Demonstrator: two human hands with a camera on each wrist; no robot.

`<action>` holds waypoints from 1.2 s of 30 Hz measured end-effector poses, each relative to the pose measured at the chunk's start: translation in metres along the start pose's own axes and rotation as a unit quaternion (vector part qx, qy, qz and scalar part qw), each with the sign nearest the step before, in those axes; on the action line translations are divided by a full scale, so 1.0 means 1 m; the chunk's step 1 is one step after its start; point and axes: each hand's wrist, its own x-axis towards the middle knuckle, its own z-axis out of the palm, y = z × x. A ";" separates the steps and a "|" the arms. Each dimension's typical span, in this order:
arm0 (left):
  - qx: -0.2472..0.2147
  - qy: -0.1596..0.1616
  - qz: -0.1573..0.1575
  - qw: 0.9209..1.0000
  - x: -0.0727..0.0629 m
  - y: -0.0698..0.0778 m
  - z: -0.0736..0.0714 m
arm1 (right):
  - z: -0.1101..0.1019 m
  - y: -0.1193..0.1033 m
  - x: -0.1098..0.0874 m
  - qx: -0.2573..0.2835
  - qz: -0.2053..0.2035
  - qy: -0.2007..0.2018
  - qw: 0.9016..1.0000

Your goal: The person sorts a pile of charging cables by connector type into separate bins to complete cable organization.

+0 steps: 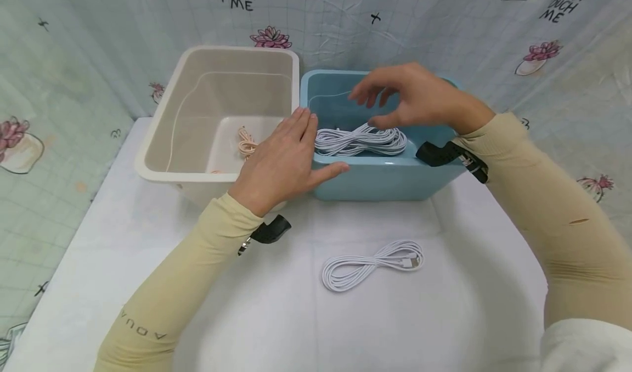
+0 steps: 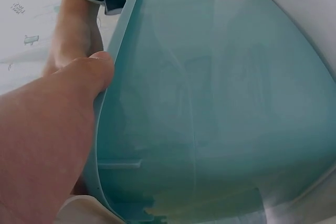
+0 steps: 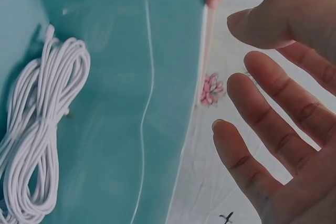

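Note:
In the head view my left hand [image 1: 283,161] rests across the adjoining rims of the two bins, fingers straight and thumb out over the blue bin's front rim. My right hand [image 1: 415,97] hangs over the blue bin [image 1: 370,180], fingers loosely bent and holding nothing; the right wrist view shows them spread. Below it, white coiled cables [image 1: 362,141] lie in the blue bin. A beige bin [image 1: 217,56] stands at the left, with a small peach-coloured coiled cable [image 1: 246,143] inside, partly hidden by my left hand. Another white USB cable [image 1: 372,263], coiled, lies on the table in front.
A white cloth [image 1: 257,311] covers the table. Behind and beside the bins hangs a printed curtain [image 1: 336,26] with flowers and lettering. Black camera mounts [image 1: 271,229] sit at both wrists, the right one close to the blue bin's front rim.

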 end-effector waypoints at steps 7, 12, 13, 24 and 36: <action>0.003 0.022 0.010 1.000 0.000 0.000 0.001 | 0.001 -0.008 -0.011 0.005 -0.045 0.017 0.999; -0.002 0.011 0.003 1.000 0.000 -0.001 0.002 | 0.005 -0.015 -0.015 0.015 -0.075 0.024 0.997; -0.001 0.009 0.002 1.000 0.000 -0.001 0.002 | 0.005 -0.016 -0.017 0.017 -0.079 0.024 0.996; 0.006 0.019 0.007 1.000 0.002 0.000 0.003 | 0.014 -0.030 -0.031 0.058 -0.131 0.033 0.989; 0.008 0.027 0.010 1.000 0.001 -0.001 0.004 | 0.034 -0.042 -0.047 0.117 -0.194 0.017 0.974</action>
